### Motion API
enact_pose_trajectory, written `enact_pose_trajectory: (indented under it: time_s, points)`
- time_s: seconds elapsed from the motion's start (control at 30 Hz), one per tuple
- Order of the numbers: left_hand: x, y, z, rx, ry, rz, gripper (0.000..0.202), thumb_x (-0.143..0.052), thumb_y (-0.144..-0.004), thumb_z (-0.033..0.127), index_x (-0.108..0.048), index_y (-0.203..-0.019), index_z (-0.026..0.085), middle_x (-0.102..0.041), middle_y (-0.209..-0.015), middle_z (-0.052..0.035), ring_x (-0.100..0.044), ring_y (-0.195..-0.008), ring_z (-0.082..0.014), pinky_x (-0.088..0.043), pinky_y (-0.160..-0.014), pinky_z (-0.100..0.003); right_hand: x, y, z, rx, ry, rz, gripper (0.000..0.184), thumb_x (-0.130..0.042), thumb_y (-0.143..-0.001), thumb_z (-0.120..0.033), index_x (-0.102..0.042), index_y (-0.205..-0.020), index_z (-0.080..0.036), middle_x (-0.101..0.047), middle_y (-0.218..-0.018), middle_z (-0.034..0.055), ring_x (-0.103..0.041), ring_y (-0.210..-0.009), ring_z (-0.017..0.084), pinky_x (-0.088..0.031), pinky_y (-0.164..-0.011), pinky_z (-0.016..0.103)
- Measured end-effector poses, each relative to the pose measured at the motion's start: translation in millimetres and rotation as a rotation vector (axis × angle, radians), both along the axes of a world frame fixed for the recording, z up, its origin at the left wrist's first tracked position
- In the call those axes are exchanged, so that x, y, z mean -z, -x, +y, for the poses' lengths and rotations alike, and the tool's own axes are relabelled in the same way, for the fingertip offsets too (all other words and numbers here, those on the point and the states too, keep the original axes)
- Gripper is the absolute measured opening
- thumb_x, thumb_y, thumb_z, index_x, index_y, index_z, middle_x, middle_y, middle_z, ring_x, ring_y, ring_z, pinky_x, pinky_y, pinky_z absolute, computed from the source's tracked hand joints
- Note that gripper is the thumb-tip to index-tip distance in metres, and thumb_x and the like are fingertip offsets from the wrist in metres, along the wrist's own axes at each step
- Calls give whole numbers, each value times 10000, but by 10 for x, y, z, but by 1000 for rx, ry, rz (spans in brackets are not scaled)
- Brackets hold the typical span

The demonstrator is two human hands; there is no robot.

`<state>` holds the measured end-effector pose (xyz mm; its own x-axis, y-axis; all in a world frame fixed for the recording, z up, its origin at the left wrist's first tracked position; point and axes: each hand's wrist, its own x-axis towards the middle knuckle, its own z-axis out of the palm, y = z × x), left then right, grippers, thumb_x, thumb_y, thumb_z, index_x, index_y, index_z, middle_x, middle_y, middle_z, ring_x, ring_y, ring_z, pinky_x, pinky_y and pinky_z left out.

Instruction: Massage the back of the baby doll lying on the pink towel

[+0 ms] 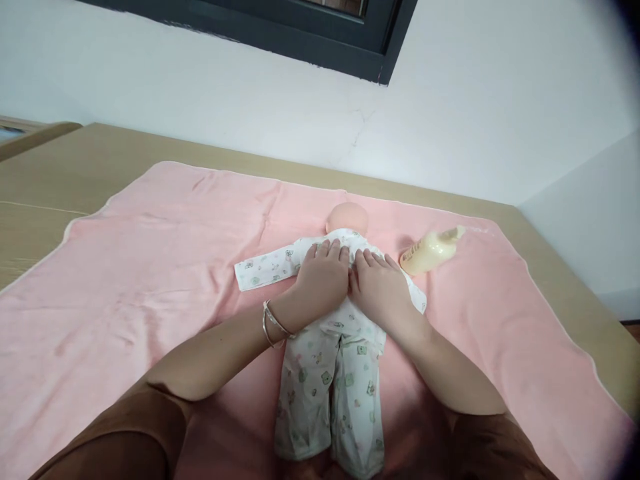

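A baby doll (347, 218) in white printed pyjamas (330, 387) lies on its front on a pink blanket (150, 267), head away from me. My left hand (323, 277) rests flat on the doll's back, fingers stretched out and side by side. My right hand (380, 287) lies flat beside it on the right of the back, fingers also stretched out. The two hands touch at the thumbs. A silver bangle (273, 323) sits on my left wrist. The doll's left sleeve (265, 267) sticks out to the side.
A pale yellow bottle (431, 251) lies on its side on the blanket, just right of the doll's shoulder. The blanket covers a wooden tabletop (60, 173) set against a white wall (250, 100). A dark window frame (310, 33) is above.
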<state>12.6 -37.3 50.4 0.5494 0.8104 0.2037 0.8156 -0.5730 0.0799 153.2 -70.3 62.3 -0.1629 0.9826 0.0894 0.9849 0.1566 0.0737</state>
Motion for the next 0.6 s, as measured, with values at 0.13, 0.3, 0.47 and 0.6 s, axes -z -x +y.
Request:
enact_pose_trajectory:
  time_s: [0.13, 0.3, 0.47, 0.6]
  points:
    - [-54, 17, 9, 5, 17, -41, 416, -442, -1009, 213, -604, -1368, 78, -598, -1467, -197, -555, -1357, -332, -426, -1135, -484, -28, -59, 111, 24, 22, 74, 476, -364, -1051, -332, -584, -1384, -73, -643, -1414, 215, -600, -1305, 334, -367, -1139, 467]
    - [-8, 48, 175, -73, 48, -126, 390, -442, -1015, 278, -608, -1321, 101, -666, -1333, -168, -603, -1261, -309, -470, -1072, -459, 18, -169, 354, 76, 22, 196, 525, -397, -1048, -441, -598, -1367, -76, -654, -1398, 201, -578, -1332, 323, -408, -1119, 414]
    - [85, 26, 254, -120, 97, -175, 472, -440, -1005, 315, -550, -1393, 71, -602, -1445, -183, -520, -1373, -326, -388, -1171, -479, 136, -171, 372, 72, -20, 225, 573, -365, -1054, -436, -542, -1435, -46, -601, -1465, 209, -516, -1400, 324, -359, -1177, 414]
    - [182, -28, 251, -148, 68, -211, 542, -396, -1015, 320, -475, -1480, 53, -530, -1528, -203, -452, -1444, -342, -304, -1228, -532, 193, -139, 361, 85, -43, 229, 550, -341, -1055, -401, -542, -1422, -45, -604, -1450, 216, -510, -1395, 328, -343, -1182, 441]
